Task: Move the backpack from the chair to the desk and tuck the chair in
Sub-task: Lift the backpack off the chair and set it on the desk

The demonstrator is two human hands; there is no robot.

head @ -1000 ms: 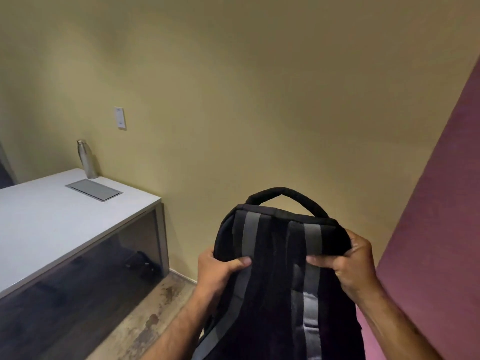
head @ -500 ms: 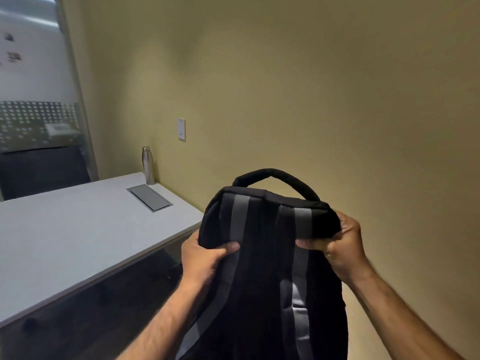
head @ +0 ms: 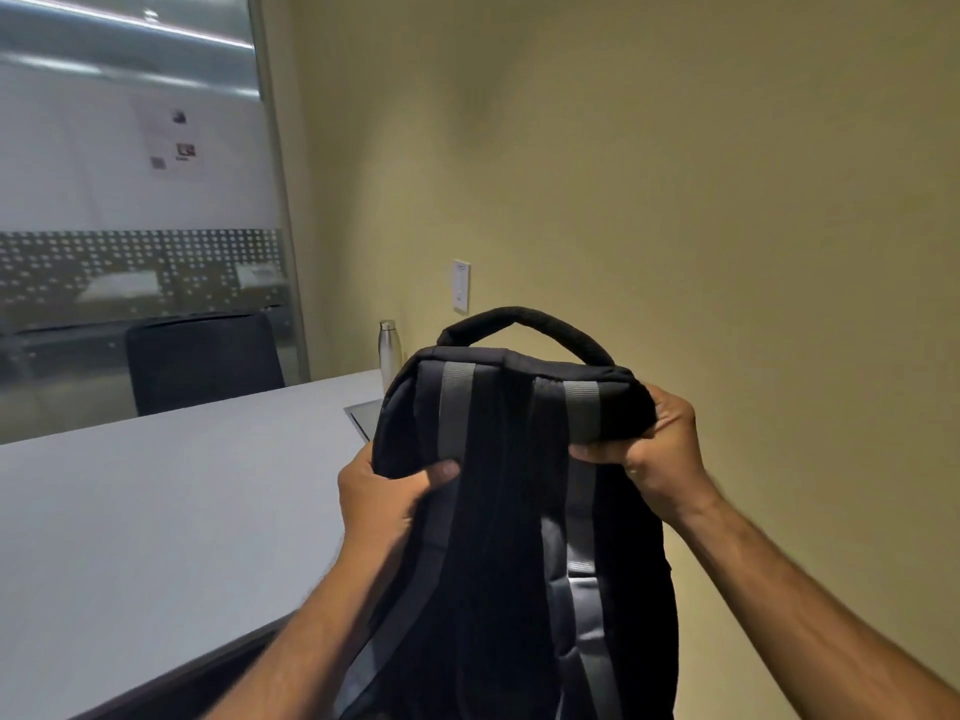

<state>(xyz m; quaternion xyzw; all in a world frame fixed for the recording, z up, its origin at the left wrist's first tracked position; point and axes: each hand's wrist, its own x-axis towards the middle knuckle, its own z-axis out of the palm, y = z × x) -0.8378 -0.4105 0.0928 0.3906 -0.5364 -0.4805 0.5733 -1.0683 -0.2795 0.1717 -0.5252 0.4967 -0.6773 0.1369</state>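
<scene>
- Backpack (head: 511, 511) in transit: it hangs in the air between both hands, strap side toward the wearer, its base below the frame edge and out of view.
- Left hand (head: 382, 504): closed on the pack's left shoulder, thumb pressed across a grey strap (head: 454, 413), fingers wrapped behind the fabric.
- Right hand (head: 657, 452): closed on the top right corner, pinching the padded edge between thumb and curled fingers; the carry handle (head: 524, 324) arcs free above it.
- Both forearms reach forward and up, wrists level with each other.
- Counter (head: 156, 511): lies to the left of the left hand, lower than both.
- Advised execution: swing the load leftward, keep both grips until the base rests flat, and land short of the metal bottle (head: 388, 353) beyond the left hand.
</scene>
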